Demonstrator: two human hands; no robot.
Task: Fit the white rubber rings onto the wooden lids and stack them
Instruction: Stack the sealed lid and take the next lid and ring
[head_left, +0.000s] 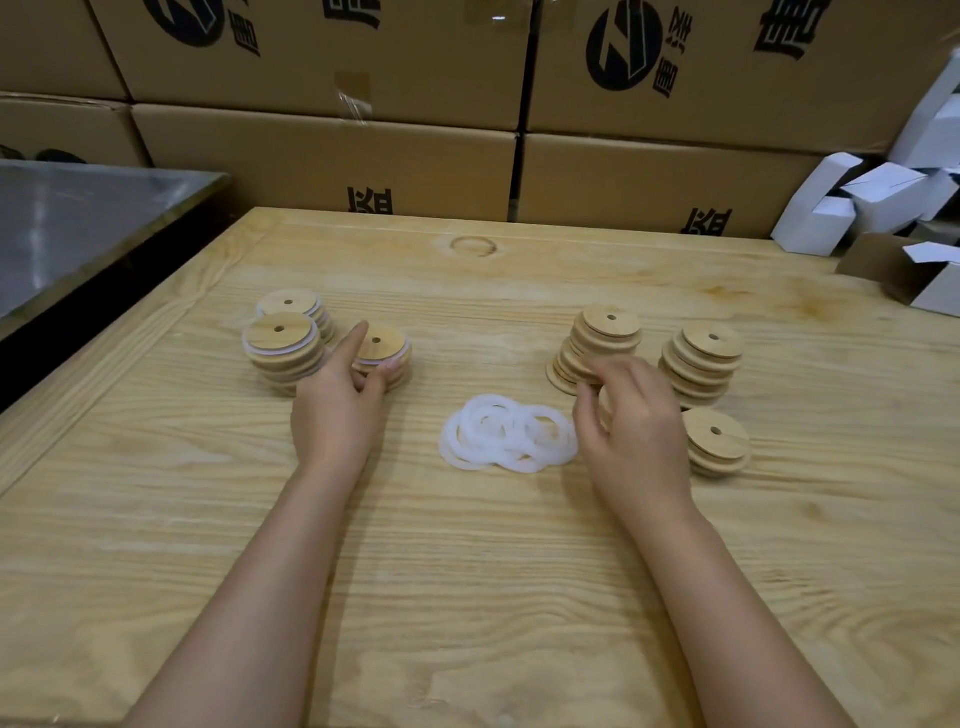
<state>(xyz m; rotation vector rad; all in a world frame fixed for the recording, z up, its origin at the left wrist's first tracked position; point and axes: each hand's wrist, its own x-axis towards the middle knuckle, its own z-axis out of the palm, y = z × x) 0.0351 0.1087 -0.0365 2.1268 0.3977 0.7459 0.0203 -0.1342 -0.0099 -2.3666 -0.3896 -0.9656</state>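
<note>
Through the head camera I see a pale wooden surface (467, 571) with both forearms reaching over it. My view of the left hand (337, 410) is clear: its index finger lies straight along the left side of the top ringed lid (382, 345), and the other fingers (371, 382) curl against that lid's near edge, holding it on a short ringed stack. Two taller ringed stacks (283, 348) stand just beside it on the left, touching each other.

In the middle, between the hands, lies a loose heap of white rubber rings (509, 434), overlapping flat on the wood.

The right hand (639, 431) is blurred. Its fingers are curled over a sliver of wood that looks like a bare lid (604, 410), but I cannot tell whether they grip it. This hand hides the foot of the leaning bare stack (605, 338) behind it. Two more bare stacks (706, 358) stand to its right.

Printed cardboard boxes (363, 156) wall off the far side, small white cartons (857, 202) crowd the right corner, and a metal table (78, 223) adjoins on the left.
</note>
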